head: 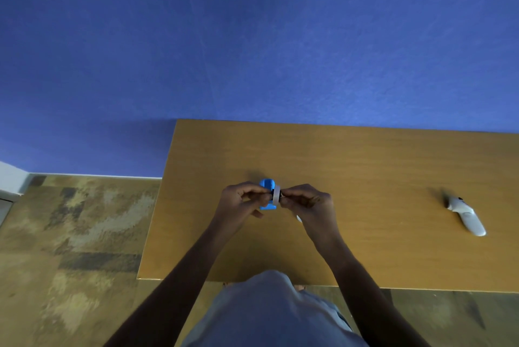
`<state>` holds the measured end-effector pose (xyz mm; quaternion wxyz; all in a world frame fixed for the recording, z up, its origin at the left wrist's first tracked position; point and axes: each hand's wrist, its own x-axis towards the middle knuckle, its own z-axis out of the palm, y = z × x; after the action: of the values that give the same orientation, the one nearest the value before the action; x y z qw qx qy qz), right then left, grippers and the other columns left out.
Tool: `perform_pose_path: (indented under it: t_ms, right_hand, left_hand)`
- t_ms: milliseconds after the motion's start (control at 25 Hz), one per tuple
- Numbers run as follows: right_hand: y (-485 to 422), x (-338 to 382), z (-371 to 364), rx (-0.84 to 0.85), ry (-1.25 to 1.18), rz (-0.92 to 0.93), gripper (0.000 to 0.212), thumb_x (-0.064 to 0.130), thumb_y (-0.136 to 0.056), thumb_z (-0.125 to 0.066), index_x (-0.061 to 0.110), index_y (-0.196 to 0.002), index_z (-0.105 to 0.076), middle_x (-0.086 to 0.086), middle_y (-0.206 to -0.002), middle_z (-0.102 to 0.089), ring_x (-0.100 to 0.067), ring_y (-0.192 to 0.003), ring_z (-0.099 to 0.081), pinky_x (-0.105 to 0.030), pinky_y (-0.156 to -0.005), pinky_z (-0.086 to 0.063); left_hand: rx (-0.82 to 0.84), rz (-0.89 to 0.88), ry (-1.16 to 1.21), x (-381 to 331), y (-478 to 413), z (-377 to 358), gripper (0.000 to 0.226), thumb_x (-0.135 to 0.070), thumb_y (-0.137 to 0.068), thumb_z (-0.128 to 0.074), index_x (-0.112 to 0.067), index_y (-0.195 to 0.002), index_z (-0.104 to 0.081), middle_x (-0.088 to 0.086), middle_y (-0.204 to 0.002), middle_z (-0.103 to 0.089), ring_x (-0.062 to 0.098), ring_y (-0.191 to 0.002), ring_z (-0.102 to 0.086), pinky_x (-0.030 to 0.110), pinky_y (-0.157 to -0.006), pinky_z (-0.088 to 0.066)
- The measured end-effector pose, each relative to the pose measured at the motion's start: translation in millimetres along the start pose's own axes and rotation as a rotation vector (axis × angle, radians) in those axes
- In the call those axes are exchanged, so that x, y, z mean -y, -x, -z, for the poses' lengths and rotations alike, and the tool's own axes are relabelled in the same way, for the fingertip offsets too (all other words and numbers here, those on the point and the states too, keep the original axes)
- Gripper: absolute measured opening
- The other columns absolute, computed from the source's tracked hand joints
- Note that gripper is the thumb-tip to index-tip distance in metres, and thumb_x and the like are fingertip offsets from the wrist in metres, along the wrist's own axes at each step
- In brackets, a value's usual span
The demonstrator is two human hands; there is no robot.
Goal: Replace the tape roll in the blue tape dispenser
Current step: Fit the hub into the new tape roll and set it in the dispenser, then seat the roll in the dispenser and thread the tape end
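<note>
Left to right across the wooden table (365, 166).

Left hand (241, 202): fingers bunched in a pinch at the left face of the tape roll (276, 195). It may be pinching the roll's hub or a small dark core piece; which one cannot be made out.

Centre: blue tape dispenser (266, 186) sits just behind and under both hands, partly covered by them. The roll is a pale ring seen edge-on, held between the two hands, just in front of or over the dispenser. Whether it touches the dispenser cannot be told.

Right hand (306, 202): fingertips closed on the right face of the roll, a mirror of the left.

Step in hand, as I judge it: fitting roll and core together, or seating them in the dispenser's cradle. To do it well, keep the roll square to the slot, press evenly from both sides so the core does not cock, and check that the tape unwinds toward the cutter before dropping it in.

Far right: a white controller (464, 214) lies well apart, not in play.

Hard to see: the dispenser's cradle and cutter are hidden by fingers. A small pale object (299, 218) under the right wrist is unidentifiable. The tape's loose end is not visible.
</note>
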<state>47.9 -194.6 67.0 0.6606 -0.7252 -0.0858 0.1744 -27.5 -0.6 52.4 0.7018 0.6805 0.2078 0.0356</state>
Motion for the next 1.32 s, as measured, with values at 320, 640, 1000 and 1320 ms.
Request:
perform_pose_path:
  t_ms: [320, 640, 1000, 1320]
  right_hand:
    - [-33.0, -27.5, -6.1, 0.071, 0.211, -0.081, 0.025, -0.002, -0.084, -0.087, 0.014, -0.103, -0.086, -0.005, -0.100, -0.087, -0.022, -0.095, -0.084, -0.056, -0.094, -0.066]
    - [-75.5, -50.8, -25.8, 0.095, 0.371, -0.088, 0.055, -0.010, -0.073, -0.091, 0.025, -0.115, -0.082, 0.007, -0.097, -0.076, 0.006, -0.084, -0.074, -0.004, -0.074, -0.058]
    - [-105.1, -81.1, -30.8, 0.181, 0.829, 0.010, 0.052, 0.020, -0.073, -0.096, 0.021, -0.121, -0.076, -0.001, -0.121, -0.065, -0.022, -0.111, -0.066, -0.046, -0.079, -0.063]
    - [-116.4, -92.9, -29.2, 0.255, 0.916, 0.063, 0.060, 0.024, -0.074, -0.097, 0.020, -0.129, -0.074, -0.002, -0.129, -0.063, -0.027, -0.120, -0.059, -0.045, -0.091, -0.061]
  left_hand:
    - [-0.033, 0.111, -0.133, 21.0, -35.7, 0.0, 0.019, -0.003, -0.095, -0.076, -0.021, -0.087, -0.081, 0.017, -0.086, -0.077, 0.025, -0.071, -0.072, 0.031, -0.051, -0.060]
    - [-0.034, 0.161, -0.345, 44.6, -83.9, -6.9, 0.008, -0.005, -0.098, -0.073, 0.003, -0.099, -0.075, 0.004, -0.078, -0.066, 0.009, -0.057, -0.055, 0.029, -0.057, -0.047]
    - [0.005, 0.202, -0.377, 63.9, -111.4, 5.3, 0.007, -0.005, -0.095, -0.076, 0.000, -0.100, -0.078, 0.003, -0.088, -0.072, 0.009, -0.072, -0.061, 0.031, -0.069, -0.048]
    - [-0.096, 0.268, -0.294, 81.9, -116.8, 21.9, 0.006, -0.014, -0.098, -0.072, -0.019, -0.096, -0.074, 0.013, -0.095, -0.080, 0.010, -0.078, -0.064, 0.028, -0.064, -0.047]
